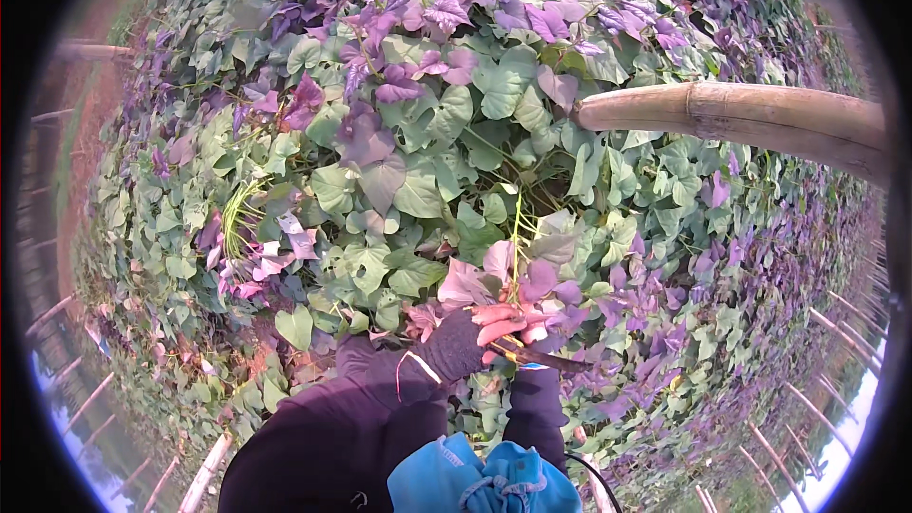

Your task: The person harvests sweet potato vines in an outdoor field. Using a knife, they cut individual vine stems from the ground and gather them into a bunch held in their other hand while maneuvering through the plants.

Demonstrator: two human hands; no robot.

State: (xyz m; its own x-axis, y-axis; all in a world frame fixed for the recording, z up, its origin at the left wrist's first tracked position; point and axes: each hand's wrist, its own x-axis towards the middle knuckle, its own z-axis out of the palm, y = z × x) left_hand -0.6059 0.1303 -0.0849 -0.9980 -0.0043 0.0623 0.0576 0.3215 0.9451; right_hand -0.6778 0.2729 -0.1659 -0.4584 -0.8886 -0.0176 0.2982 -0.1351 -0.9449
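Note:
My left hand (484, 323), in a dark fingerless covering, is closed at the lower middle. A knife (556, 359) with a dark blade comes out from its fingers and points right across my right wrist. Close against it, my right hand (535, 327) is partly hidden by the fingers and leaves. It appears closed around leafy vine shoots. A pale green stem (518, 233) runs up from between the hands, with pink-purple leaves (465, 283) around them. At the left, a bunch of cut shoots (245, 223) lies on the foliage, its stem ends upward.
Dense green and purple vine leaves (418, 195) cover the bed all around. A thick bamboo pole (731, 112) juts in from the right above the plants. Thin stakes (822, 418) stand along both lower sides. A blue cloth (484, 480) hangs at my front.

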